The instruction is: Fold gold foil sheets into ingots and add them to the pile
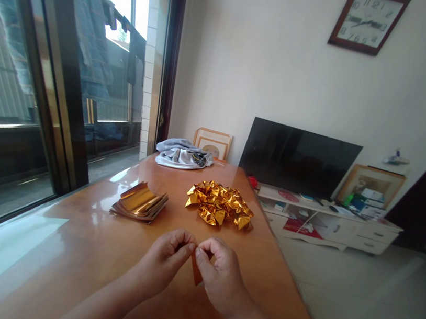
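Between my two hands, over the near part of the table, is a small piece of gold foil paper, mostly hidden by my fingers. My left hand pinches its top with thumb and forefinger. Right beside it, the fingertips of my right hand pinch the same piece, and a folded edge hangs down between the hands. Ahead to the left lies a stack of gold foil sheets, curled up at the edges. A heap of folded gold foil pieces sits just beyond my hands, to the right.
The glossy wooden table reaches away from me. At its far end lies a grey cloth bundle near leaning picture frames. Sliding glass doors stand at left. A television and a white cabinet are at right.
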Demonstrator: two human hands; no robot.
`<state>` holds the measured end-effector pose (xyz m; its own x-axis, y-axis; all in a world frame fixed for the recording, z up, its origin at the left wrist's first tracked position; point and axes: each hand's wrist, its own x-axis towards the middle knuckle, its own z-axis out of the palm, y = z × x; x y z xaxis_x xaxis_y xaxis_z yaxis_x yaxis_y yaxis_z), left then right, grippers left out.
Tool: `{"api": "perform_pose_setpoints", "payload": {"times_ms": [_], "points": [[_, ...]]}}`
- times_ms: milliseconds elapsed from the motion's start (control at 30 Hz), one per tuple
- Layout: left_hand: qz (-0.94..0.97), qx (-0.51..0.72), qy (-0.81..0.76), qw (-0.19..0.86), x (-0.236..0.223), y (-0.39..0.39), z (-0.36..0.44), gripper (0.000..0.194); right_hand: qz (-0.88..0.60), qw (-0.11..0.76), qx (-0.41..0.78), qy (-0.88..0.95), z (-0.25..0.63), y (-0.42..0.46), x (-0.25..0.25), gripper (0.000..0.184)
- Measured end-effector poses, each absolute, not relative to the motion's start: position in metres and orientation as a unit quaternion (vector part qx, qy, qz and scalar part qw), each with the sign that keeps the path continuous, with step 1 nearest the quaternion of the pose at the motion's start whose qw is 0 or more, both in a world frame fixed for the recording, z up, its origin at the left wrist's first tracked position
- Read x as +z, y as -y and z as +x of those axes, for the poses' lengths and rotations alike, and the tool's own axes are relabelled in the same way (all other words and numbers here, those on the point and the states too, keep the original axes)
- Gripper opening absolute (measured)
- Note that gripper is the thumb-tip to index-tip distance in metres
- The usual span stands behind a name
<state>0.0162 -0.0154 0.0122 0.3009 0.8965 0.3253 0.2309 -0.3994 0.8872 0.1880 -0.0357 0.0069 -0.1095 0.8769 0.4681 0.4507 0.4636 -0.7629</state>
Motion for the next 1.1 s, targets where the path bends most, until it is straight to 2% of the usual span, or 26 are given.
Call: {"api": "perform_pose_setpoints", "payload": {"times_ms": [167, 500, 667, 833, 933, 1100], "points": [[0.694, 0.452, -0.38, 0.412, 0.014, 0.016, 0.015, 0.021, -0.473, 0.474, 0.269, 0.692, 0.189, 0.034, 0.007, 0.02], [0.681, 0.443, -0.382, 0.441, 0.011, 0.013, 0.014, 0.024, -0.461, 0.49, 0.28, 0.685, 0.186, 0.033, 0.002, 0.023], [0.631, 0.466, -0.375, 0.495, 0.019, 0.015, 0.012, 0.024, -0.431, 0.512, 0.432, 0.605, 0.191, 0.028, 0.006, 0.037], [0.574, 0.494, -0.355, 0.548, 0.02, 0.013, 0.009, 0.022, -0.472, 0.56, 0.497, 0.465, 0.206, 0.011, -0.003, 0.05], [0.541, 0.515, -0.335, 0.574, 0.019, 0.011, 0.007, 0.022, -0.464, 0.528, 0.586, 0.404, 0.209, 0.006, -0.01, 0.051], [0.495, 0.543, -0.3, 0.608, 0.02, 0.008, 0.004, 0.021, -0.399, 0.424, 0.752, 0.308, 0.208, 0.006, -0.009, 0.048]]}}
